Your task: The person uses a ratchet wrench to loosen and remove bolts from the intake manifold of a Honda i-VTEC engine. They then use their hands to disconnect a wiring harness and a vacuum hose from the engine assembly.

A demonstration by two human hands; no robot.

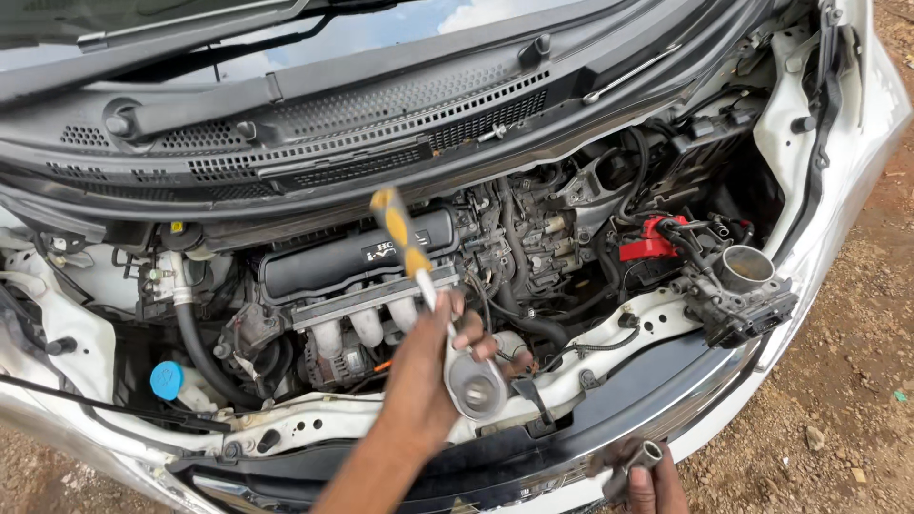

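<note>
Screwdriver [404,238], yellow-grey handle, pinched in left hand [428,371]; right hand [647,481] grips socket [649,454]

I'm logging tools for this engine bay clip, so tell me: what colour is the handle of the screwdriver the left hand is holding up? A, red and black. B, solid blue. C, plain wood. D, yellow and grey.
D: the left hand holds a screwdriver whose handle shows yellow and grey bands, raised over the engine; the blue thing nearby is only a reservoir cap.
</note>
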